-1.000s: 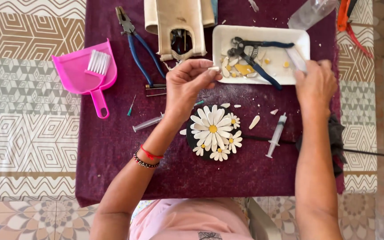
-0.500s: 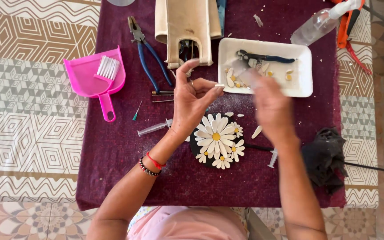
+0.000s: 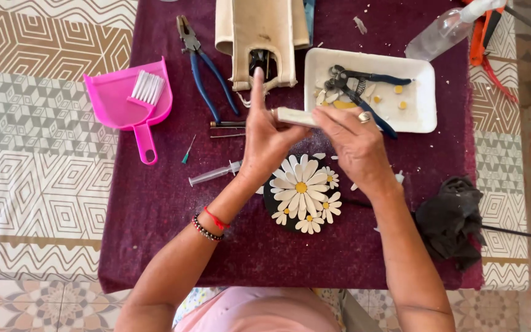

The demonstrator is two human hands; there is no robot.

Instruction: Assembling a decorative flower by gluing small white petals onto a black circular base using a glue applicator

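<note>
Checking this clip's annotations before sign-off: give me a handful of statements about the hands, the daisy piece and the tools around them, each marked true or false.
1. Both hands, the left hand and right hand, hold a pale flat strip between them. True.
2. The daisy mosaic lies inside the white tray. False: it lies on the maroon cloth, below the hands.
3. The pink dustpan carries a small white brush. True.
4. The blue-handled pliers are in the right hand. False: they lie on the cloth, left of the beige bag.
5. A ring shows on the right hand. True.
6. The syringe stands upright. False: it lies flat.
</note>
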